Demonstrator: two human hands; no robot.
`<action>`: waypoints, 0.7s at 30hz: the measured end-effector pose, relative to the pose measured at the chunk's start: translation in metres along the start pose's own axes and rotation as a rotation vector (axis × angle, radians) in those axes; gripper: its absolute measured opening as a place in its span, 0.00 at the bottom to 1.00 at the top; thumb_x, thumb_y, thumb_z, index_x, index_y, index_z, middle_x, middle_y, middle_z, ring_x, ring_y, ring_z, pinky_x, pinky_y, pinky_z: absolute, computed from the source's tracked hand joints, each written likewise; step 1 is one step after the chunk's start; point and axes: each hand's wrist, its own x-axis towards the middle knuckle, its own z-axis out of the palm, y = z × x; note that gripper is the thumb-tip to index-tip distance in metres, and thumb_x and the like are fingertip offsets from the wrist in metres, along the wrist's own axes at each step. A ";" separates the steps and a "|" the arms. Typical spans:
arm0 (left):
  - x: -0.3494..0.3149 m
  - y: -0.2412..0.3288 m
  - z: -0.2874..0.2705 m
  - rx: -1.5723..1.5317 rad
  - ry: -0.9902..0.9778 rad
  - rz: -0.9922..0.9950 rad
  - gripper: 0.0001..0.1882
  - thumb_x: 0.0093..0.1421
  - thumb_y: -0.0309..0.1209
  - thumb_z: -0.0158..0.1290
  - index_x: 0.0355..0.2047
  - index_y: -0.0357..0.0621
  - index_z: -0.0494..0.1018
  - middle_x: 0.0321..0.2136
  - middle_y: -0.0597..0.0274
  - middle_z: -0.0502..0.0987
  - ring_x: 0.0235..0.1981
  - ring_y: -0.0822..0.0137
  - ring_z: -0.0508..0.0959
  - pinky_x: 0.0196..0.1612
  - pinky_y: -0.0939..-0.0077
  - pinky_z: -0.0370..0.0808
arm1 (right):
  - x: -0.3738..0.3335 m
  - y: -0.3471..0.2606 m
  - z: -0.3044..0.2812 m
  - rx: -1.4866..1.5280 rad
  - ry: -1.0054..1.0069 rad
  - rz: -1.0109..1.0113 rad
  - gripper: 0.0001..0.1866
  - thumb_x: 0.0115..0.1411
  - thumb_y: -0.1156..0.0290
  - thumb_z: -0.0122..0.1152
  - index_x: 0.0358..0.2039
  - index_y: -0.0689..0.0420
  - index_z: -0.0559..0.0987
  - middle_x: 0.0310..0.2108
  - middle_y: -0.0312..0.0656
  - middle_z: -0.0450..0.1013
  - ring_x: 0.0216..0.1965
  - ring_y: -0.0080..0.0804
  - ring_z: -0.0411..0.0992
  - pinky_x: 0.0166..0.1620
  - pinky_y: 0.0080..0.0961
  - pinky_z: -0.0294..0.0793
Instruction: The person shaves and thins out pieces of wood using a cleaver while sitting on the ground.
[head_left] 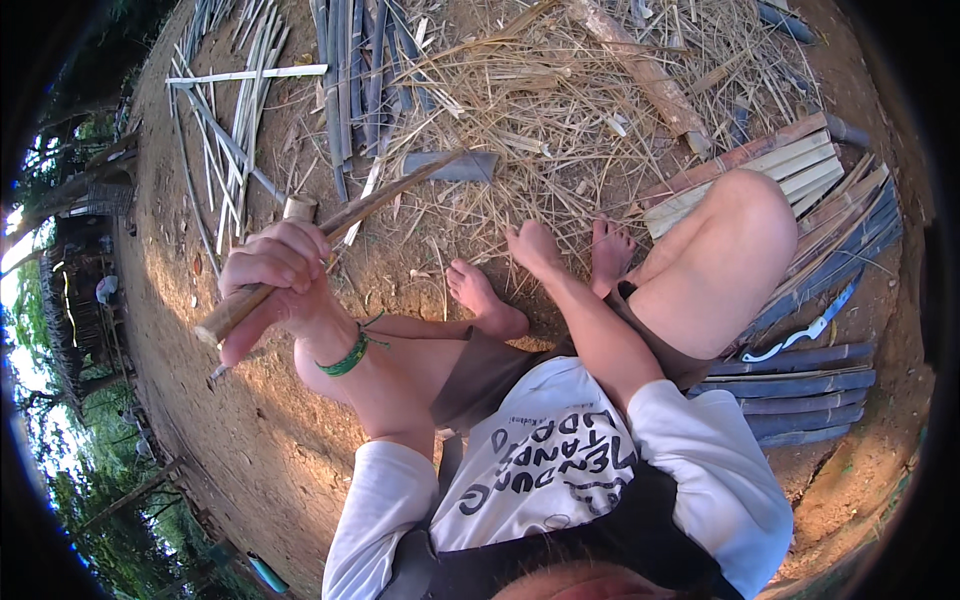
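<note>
Bamboo stick sits gripped in my left fingers, wrapped tight, hiding its middle; my right fingers reach down into straw, their grip unclear.

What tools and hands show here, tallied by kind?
Long wooden-handled blade tool, gripped in the left hand: 1
Curved knife with a white handle, lying on the dark bamboo slats: 1
Hands: 2, the left hand shut on the handle, the right hand down on the ground litter
Bare feet: 2
Total: 6
</note>
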 end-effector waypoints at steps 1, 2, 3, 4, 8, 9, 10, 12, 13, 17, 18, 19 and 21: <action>0.001 -0.001 0.002 0.005 -0.005 0.000 0.43 0.48 0.77 0.36 0.22 0.42 0.66 0.09 0.68 0.62 0.10 0.69 0.64 0.16 0.72 0.67 | 0.004 0.003 -0.004 -0.120 0.092 -0.082 0.21 0.60 0.59 0.58 0.29 0.69 0.79 0.22 0.59 0.76 0.27 0.59 0.77 0.33 0.47 0.76; 0.005 -0.002 0.002 0.008 -0.010 0.000 0.43 0.48 0.77 0.36 0.22 0.42 0.66 0.09 0.68 0.62 0.10 0.69 0.64 0.16 0.73 0.67 | 0.009 0.000 -0.003 -0.119 0.111 -0.128 0.21 0.60 0.58 0.58 0.29 0.69 0.79 0.23 0.60 0.76 0.28 0.59 0.77 0.34 0.47 0.76; 0.006 0.001 -0.007 0.016 -0.013 -0.006 0.43 0.48 0.77 0.36 0.22 0.44 0.67 0.09 0.70 0.61 0.10 0.71 0.63 0.15 0.73 0.68 | 0.004 -0.006 -0.004 -0.124 0.115 -0.170 0.22 0.60 0.58 0.58 0.29 0.70 0.79 0.23 0.61 0.76 0.28 0.59 0.77 0.35 0.47 0.76; 0.010 0.012 -0.011 -0.008 -0.022 0.018 0.43 0.49 0.77 0.36 0.22 0.44 0.67 0.09 0.71 0.60 0.10 0.72 0.63 0.15 0.75 0.67 | -0.006 -0.012 -0.007 -0.135 0.116 -0.201 0.22 0.60 0.57 0.58 0.29 0.70 0.79 0.24 0.61 0.76 0.29 0.60 0.77 0.36 0.48 0.76; 0.036 0.075 -0.003 0.025 -0.040 0.068 0.41 0.51 0.75 0.36 0.23 0.46 0.70 0.08 0.73 0.57 0.10 0.75 0.62 0.14 0.82 0.64 | -0.053 -0.038 -0.017 -0.063 0.013 -0.193 0.22 0.59 0.57 0.59 0.30 0.70 0.79 0.25 0.63 0.76 0.31 0.61 0.77 0.37 0.49 0.76; 0.042 0.086 0.000 0.066 -0.046 0.072 0.40 0.52 0.74 0.36 0.24 0.46 0.71 0.08 0.73 0.57 0.10 0.75 0.62 0.13 0.85 0.63 | -0.054 -0.035 -0.012 -0.072 0.039 -0.240 0.21 0.59 0.59 0.59 0.30 0.70 0.79 0.24 0.62 0.76 0.30 0.60 0.77 0.36 0.49 0.76; 0.039 0.075 -0.005 0.063 -0.014 0.025 0.40 0.53 0.74 0.36 0.24 0.46 0.72 0.08 0.73 0.57 0.10 0.75 0.62 0.13 0.85 0.62 | -0.054 -0.034 -0.011 -0.075 0.041 -0.231 0.21 0.59 0.59 0.60 0.30 0.70 0.79 0.24 0.62 0.76 0.30 0.60 0.77 0.36 0.49 0.76; 0.026 0.032 -0.024 0.053 0.053 -0.070 0.40 0.55 0.72 0.34 0.25 0.47 0.74 0.08 0.73 0.58 0.10 0.75 0.63 0.13 0.87 0.62 | -0.053 -0.034 -0.011 -0.083 0.049 -0.210 0.20 0.59 0.59 0.60 0.30 0.70 0.79 0.24 0.61 0.76 0.30 0.60 0.77 0.35 0.48 0.76; 0.019 0.028 -0.028 0.091 0.113 -0.079 0.40 0.56 0.72 0.34 0.25 0.47 0.75 0.08 0.73 0.58 0.10 0.75 0.64 0.13 0.87 0.63 | -0.054 -0.036 -0.012 -0.098 0.031 -0.230 0.20 0.59 0.59 0.60 0.30 0.69 0.79 0.23 0.61 0.76 0.30 0.59 0.77 0.35 0.48 0.76; 0.007 0.023 -0.034 0.173 0.196 -0.089 0.41 0.56 0.71 0.32 0.24 0.47 0.77 0.08 0.72 0.60 0.10 0.74 0.66 0.12 0.84 0.67 | -0.063 -0.055 -0.015 -0.066 -0.009 -0.280 0.19 0.59 0.59 0.60 0.30 0.67 0.79 0.22 0.58 0.76 0.28 0.58 0.77 0.33 0.47 0.76; 0.008 0.026 -0.031 0.176 0.178 -0.082 0.41 0.56 0.71 0.32 0.23 0.47 0.77 0.08 0.72 0.60 0.10 0.74 0.67 0.12 0.84 0.68 | -0.066 -0.061 -0.017 -0.036 -0.011 -0.288 0.18 0.59 0.59 0.60 0.30 0.66 0.79 0.22 0.58 0.76 0.27 0.58 0.77 0.32 0.47 0.76; 0.012 0.034 -0.024 0.148 0.167 -0.048 0.42 0.54 0.73 0.32 0.24 0.46 0.77 0.07 0.72 0.60 0.10 0.74 0.67 0.13 0.81 0.70 | -0.066 -0.065 -0.015 -0.066 0.033 -0.317 0.18 0.59 0.59 0.59 0.29 0.65 0.79 0.22 0.56 0.76 0.26 0.56 0.77 0.31 0.46 0.76; 0.021 0.056 -0.017 0.195 0.175 0.031 0.43 0.53 0.74 0.32 0.25 0.46 0.77 0.07 0.72 0.60 0.10 0.74 0.67 0.14 0.79 0.72 | -0.064 -0.074 -0.021 -0.016 0.058 -0.358 0.18 0.59 0.59 0.60 0.29 0.65 0.79 0.21 0.56 0.76 0.25 0.55 0.77 0.30 0.45 0.75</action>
